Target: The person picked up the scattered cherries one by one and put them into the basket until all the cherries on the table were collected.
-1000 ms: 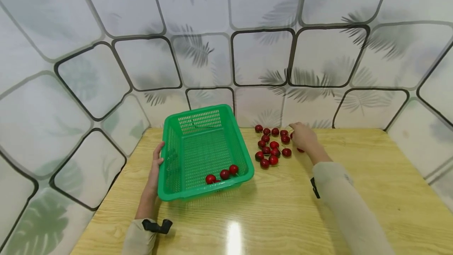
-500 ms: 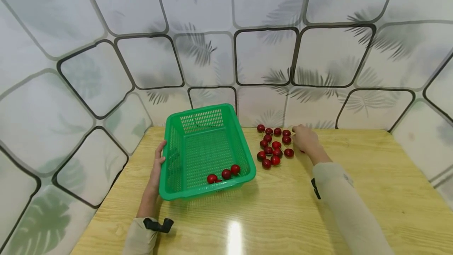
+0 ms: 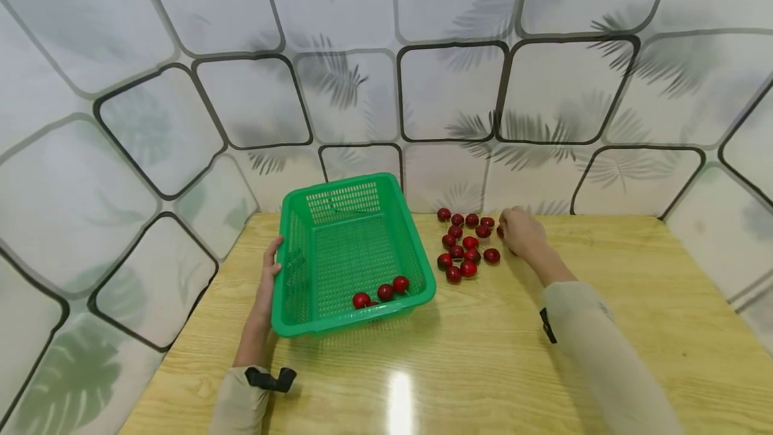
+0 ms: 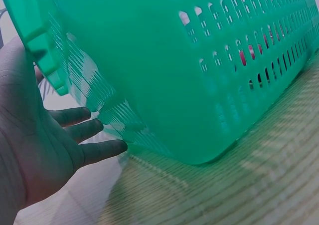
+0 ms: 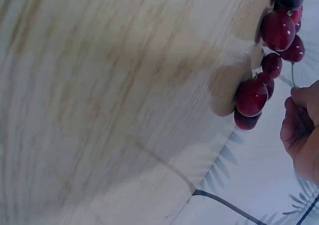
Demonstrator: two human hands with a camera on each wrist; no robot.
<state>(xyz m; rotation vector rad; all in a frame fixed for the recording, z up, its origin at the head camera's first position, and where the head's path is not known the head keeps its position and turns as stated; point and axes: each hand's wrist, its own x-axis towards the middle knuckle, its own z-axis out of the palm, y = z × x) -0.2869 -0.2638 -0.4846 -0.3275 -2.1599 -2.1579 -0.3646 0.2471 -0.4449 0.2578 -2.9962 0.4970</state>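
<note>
Straight-fingered, the left hand (image 4: pixel 42 147) is being rested against the left side of the basket (image 3: pixel 350 254), while right of the basket a cherry (image 5: pixel 292 49) is apparently being pinched by its stem (image 5: pixel 293 74) in the right hand (image 3: pixel 524 233). Bruising is probably being best avoided by gripping the stem alone, neighbouring cherries (image 3: pixel 470 242) being left unjostled. That stem is being revealed by the right wrist view; from the head view it is not being made out.
</note>
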